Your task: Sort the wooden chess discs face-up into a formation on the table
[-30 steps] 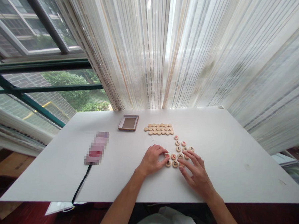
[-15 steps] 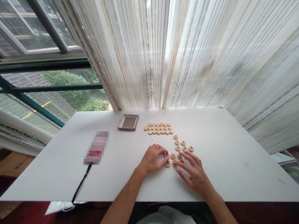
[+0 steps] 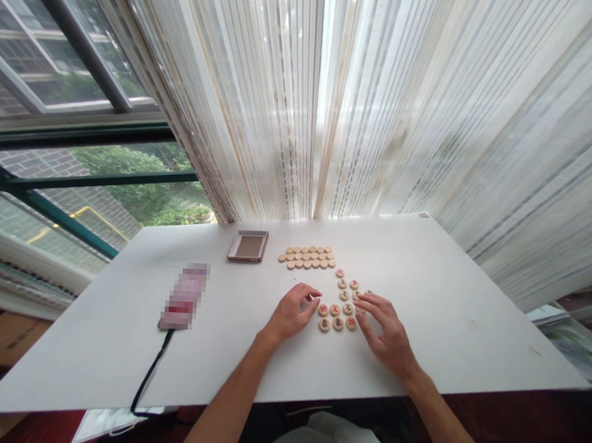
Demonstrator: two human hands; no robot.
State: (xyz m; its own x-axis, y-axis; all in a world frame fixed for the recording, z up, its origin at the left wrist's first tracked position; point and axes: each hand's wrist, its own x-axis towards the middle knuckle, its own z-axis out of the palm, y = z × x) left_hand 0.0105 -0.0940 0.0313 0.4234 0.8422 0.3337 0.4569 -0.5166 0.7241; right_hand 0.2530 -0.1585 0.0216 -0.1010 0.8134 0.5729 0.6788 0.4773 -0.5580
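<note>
Round wooden Chinese chess pieces with red or black characters lie face up in staggered rows on the white table. My left hand [image 3: 295, 311] is just left of a red-marked piece [image 3: 323, 309], thumb and fingers apart with nothing between them. My right hand [image 3: 383, 328] hovers over the right side of the rows, fingers spread, covering some pieces in part. Its thumb is near another red piece [image 3: 351, 322]. Between the hands lie two black-marked pieces [image 3: 337, 323] and a red one [image 3: 335, 310]. Farther back, a block of blank-topped pieces [image 3: 305, 256] sits in three rows.
An open shallow box [image 3: 248, 246] stands at the back of the white table [image 3: 470, 310]. On the left lies a pixelated pinkish object [image 3: 185, 296], with a black strap [image 3: 153, 369] running over the front edge. Behind hang string curtains [image 3: 301, 116] and a window.
My left hand has let go of the red piece and drawn slightly left. My right hand has lifted off the front row, uncovering its pieces. The view has shifted slightly.
</note>
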